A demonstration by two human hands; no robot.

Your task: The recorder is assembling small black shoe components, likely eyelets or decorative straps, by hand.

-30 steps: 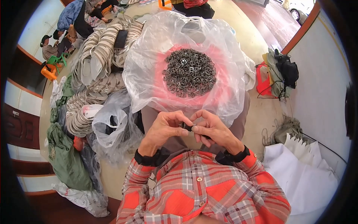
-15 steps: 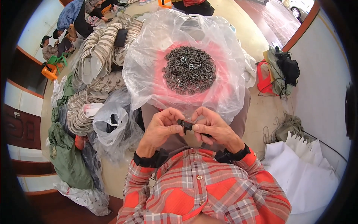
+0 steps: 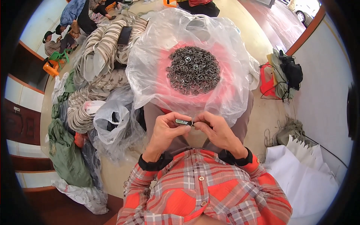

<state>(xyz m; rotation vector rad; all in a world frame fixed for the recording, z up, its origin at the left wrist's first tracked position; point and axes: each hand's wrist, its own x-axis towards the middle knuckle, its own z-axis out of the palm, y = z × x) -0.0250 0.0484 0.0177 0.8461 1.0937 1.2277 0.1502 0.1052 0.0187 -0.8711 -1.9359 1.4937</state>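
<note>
Between my hands, just in front of my shirt, is a small black strap-like piece with a pale, shiny face; its exact kind is too small to tell. My left hand pinches it between thumb and fingers. The thumb and forefinger of my right hand close on its right end. Beyond my hands, a heap of small dark metal buckles lies on a clear plastic sheet over something pink-red. The heap is apart from my fingers.
Bundles of beige sandal-like pieces, with a dark phone on top, lie at left. Near them are a clear plastic bag and green cloth. White sheeting and bags lie at right. People sit far left.
The black piece has turned so its shiny face shows and it lies more level. My right hand's fingers have drawn in to its end, where a longer dark part showed under them before.
</note>
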